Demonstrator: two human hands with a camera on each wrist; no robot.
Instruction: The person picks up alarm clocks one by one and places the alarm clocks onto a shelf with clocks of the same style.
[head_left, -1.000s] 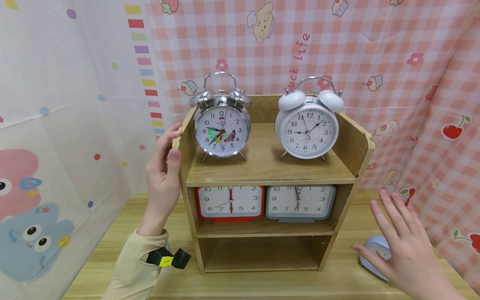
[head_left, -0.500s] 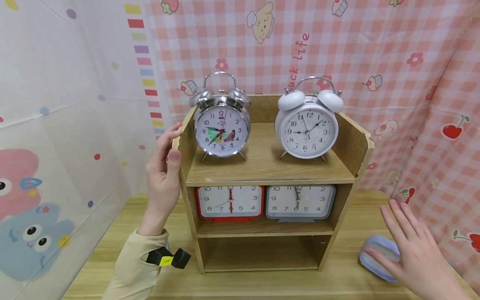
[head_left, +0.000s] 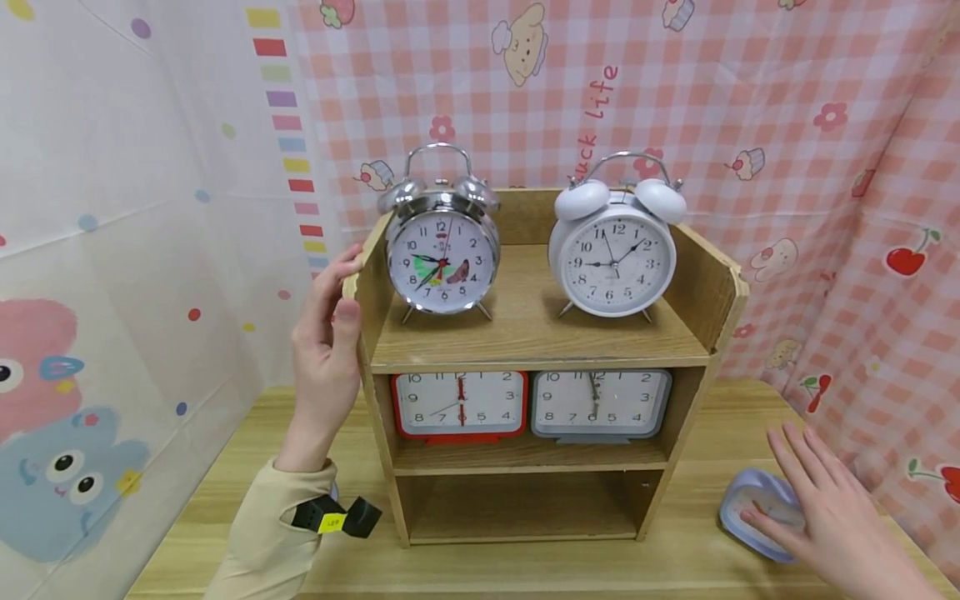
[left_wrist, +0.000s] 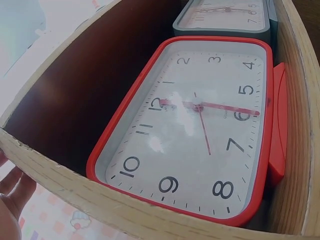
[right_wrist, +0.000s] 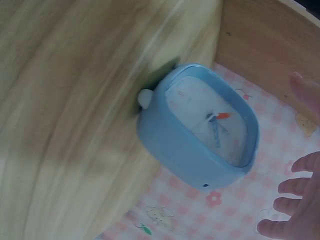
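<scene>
My left hand (head_left: 324, 358) rests against the outer left side of a small wooden shelf unit (head_left: 540, 346), its fingertips at the panel's edge. In the left wrist view its fingers (left_wrist: 20, 190) show outside that panel. My right hand (head_left: 840, 508), fingers straight and spread, hovers beside a light blue alarm clock (head_left: 738, 508) on the table and partly hides it. In the right wrist view this rounded clock (right_wrist: 175, 145) lies apart from the hand. A silver twin-bell clock (head_left: 444, 287) and a white one (head_left: 618, 292) stand on the top shelf.
On the middle shelf sit a red-framed clock (head_left: 461, 429) and a grey-framed clock (head_left: 602, 429). The bottom compartment (head_left: 525, 507) is below them. Printed cloths (head_left: 720, 100) hang behind and beside the wooden table (head_left: 225, 500). A small bluish thing is mostly hidden behind the left wrist.
My right hand has moved a little right and down, uncovering more of the light blue alarm clock. The left hand and the clocks have stayed in place.
</scene>
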